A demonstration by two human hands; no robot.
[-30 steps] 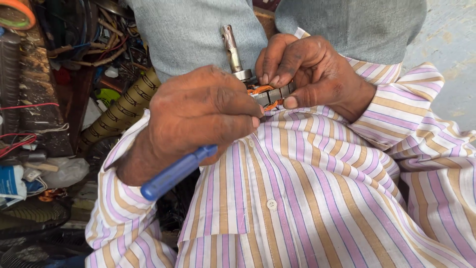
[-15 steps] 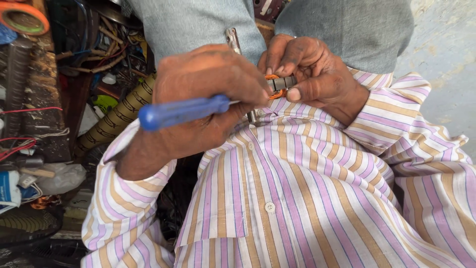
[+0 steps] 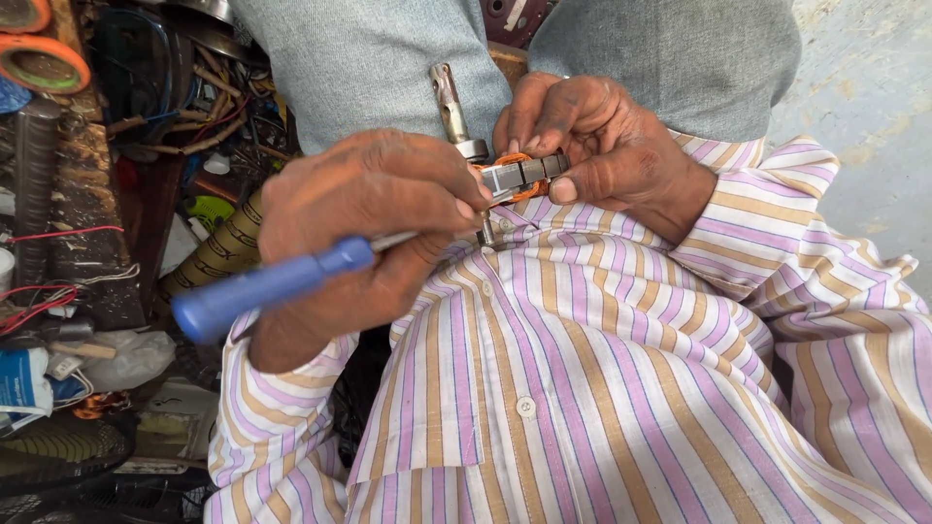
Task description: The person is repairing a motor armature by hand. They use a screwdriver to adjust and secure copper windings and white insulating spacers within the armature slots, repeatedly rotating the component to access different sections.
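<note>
Head view: left hand (image 3: pixel 374 228) clamps a blue screwdriver (image 3: pixel 262 288), tip at the motor rotor (image 3: pixel 515 175) clamped by right hand (image 3: pixel 607 155); work looks mid-way.

Cluttered floor (image 3: pixel 58 291) left of the striped shirt (image 3: pixel 602 388), strewn with red wires (image 3: pixel 39 301), orange tape rolls (image 3: pixel 44 63), a coiled spring-like tube (image 3: pixel 218 247), crumpled white plastic (image 3: pixel 121 359)

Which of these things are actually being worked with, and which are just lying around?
In use: blue-handled screwdriver in left hand; small metal rotor with orange copper windings in right hand.

Lying about: ribbed brown hose, orange tape rolls, red wires.
</note>
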